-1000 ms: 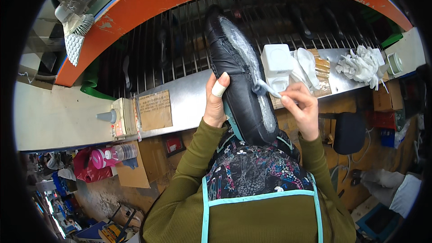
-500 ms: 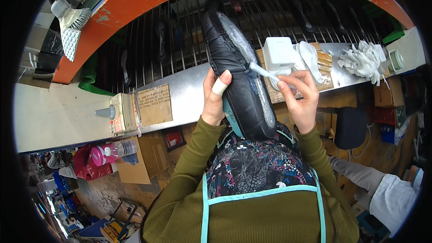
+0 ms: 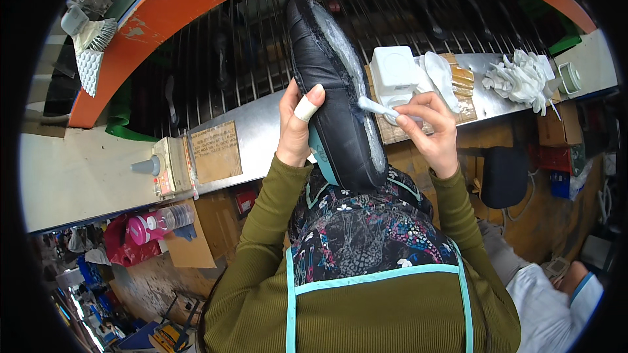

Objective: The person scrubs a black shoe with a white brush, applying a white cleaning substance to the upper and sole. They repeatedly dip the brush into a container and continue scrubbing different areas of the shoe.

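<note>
A black leather shoe upper (image 3: 320,101) pulled over a teal last (image 3: 322,160) is held upright on its side in front of me. A whitish, wet-looking smear runs along its underside edge, facing right. My left hand (image 3: 297,124) grips it from the left, with a pale wrap around the thumb. Between the thumb and fingers of my right hand (image 3: 433,132) is a thin white brush (image 3: 378,108). The brush's tip touches the smeared edge near the middle of the shoe. Just beyond my right hand stands a white square container (image 3: 394,68).
Behind the shoe, a rack of metal rods (image 3: 255,59) runs under an orange frame (image 3: 157,16). White spoon-shaped pieces (image 3: 438,82) and crumpled white gloves (image 3: 520,82) lie on the right ledge. Cardboard (image 3: 216,152) lies at left. Another person's pale clothing (image 3: 536,307) shows at lower right.
The brush tip has slid a little along the smeared edge toward the shoe's near end. The whole scene has shifted slightly left in view; both hands keep their grips.
</note>
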Motion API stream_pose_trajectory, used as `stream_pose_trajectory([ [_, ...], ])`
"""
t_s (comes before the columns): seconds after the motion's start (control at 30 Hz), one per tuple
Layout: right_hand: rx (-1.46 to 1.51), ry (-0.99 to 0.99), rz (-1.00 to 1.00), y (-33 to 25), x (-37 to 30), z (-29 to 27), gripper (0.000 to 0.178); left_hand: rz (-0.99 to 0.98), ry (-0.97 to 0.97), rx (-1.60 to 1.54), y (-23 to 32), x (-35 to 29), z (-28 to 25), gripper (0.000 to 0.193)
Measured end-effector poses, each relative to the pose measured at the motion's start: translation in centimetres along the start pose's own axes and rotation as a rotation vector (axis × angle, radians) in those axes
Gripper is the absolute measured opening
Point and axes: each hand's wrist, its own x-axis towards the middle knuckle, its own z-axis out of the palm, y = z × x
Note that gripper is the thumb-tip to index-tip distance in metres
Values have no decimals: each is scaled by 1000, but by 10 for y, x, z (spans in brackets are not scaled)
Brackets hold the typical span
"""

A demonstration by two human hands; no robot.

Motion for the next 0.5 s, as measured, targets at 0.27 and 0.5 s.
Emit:
stream_pose_trajectory([
  [0.27, 18, -3, 8, 9, -15, -4, 16, 18, 28, 36, 0, 11, 2, 54],
  [0.5, 11, -23, 23, 9, -22, -11, 15, 11, 39, 48, 1, 23, 5, 54],
])
